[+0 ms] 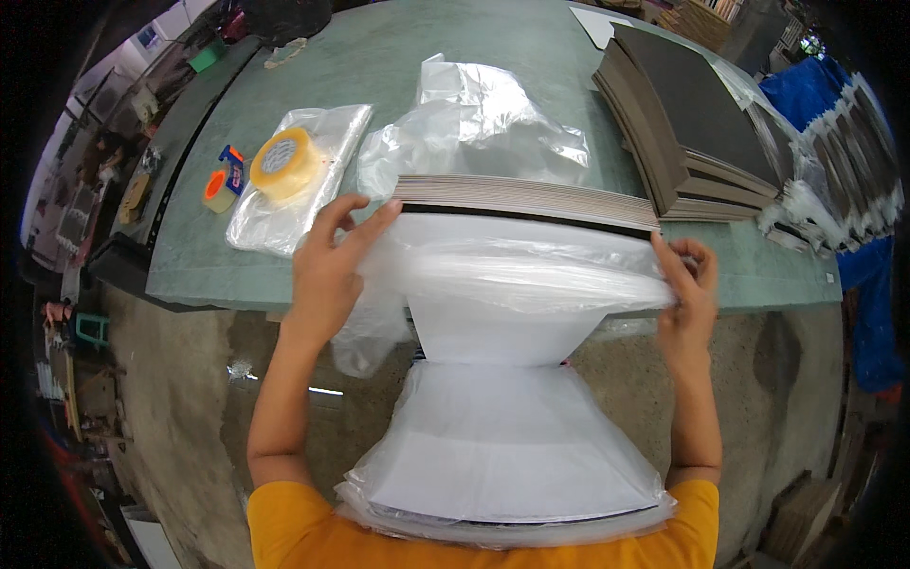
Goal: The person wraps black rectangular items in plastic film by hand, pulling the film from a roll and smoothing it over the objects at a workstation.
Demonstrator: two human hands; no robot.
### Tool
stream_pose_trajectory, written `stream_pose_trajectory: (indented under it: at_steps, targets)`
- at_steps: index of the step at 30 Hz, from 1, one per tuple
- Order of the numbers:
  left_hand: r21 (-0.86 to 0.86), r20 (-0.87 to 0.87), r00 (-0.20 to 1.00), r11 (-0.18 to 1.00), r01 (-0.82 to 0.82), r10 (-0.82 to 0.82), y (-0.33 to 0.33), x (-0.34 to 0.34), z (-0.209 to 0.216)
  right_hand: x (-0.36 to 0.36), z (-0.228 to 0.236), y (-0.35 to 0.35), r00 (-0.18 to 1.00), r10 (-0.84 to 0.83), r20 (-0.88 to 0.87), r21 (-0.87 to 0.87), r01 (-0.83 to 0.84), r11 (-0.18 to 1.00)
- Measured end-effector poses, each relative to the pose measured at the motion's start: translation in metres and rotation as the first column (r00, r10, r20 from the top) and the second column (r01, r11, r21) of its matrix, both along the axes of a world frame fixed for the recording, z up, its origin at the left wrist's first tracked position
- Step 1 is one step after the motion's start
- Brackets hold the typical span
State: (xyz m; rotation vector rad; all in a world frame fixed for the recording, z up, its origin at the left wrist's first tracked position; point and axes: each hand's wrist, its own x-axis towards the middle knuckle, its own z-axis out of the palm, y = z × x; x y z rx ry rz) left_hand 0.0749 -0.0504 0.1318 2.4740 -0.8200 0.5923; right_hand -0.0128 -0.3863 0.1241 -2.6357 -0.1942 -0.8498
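A thick stack of thin boards (531, 194) with layered pale edges and one black layer lies at the table's near edge. A white face (531, 332) of it shows below. Crumpled clear plastic bag film (512, 275) is bunched across that face. My left hand (327, 261) grips the stack's left corner with thumb and fingers, film beside it. At the right corner my right hand (687, 289) pinches the edge, its curled fingers next to the bunched film. Closer to my body, more white sheets in clear film (512, 446) reach toward my orange shirt.
Loose clear film (474, 114) lies crumpled beyond the stack. A yellowish tape roll (284, 163) rests on folded clear bags (248, 220), beside an orange-and-blue tape dispenser (224, 180). Dark grey boards (701, 104) are piled at right, near film-wrapped bundles (848, 156) on the green table (777, 270).
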Motion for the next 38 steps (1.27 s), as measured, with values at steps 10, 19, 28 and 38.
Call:
stream_pose_trajectory:
  at_steps: [10,19,28,38]
  targets:
    - [-0.616,-0.699,-0.234,0.735,-0.283,-0.676,0.065,-0.012,-0.137,-0.035,-0.140,-0.054,0.456,0.831,-0.318,0.912,0.388,0.136]
    - [0.085,-0.938,0.316,0.978,-0.192,0.144,0.042,-0.055,-0.256,-0.053,-0.254,-0.012,0.481,0.238,-0.844,0.425,0.327,0.844]
    - [-0.678,-0.622,-0.138,0.443,0.586,-0.771,-0.018,-0.074,-0.016,-0.046,-0.028,0.034,-0.333,0.942,0.037,0.911,-0.377,-0.169]
    - [-0.181,-0.728,0.557,0.896,0.407,-0.400,-0.038,-0.070,-0.252,-0.029,-0.190,0.053,-0.136,0.368,-0.920,0.392,-0.268,0.880]
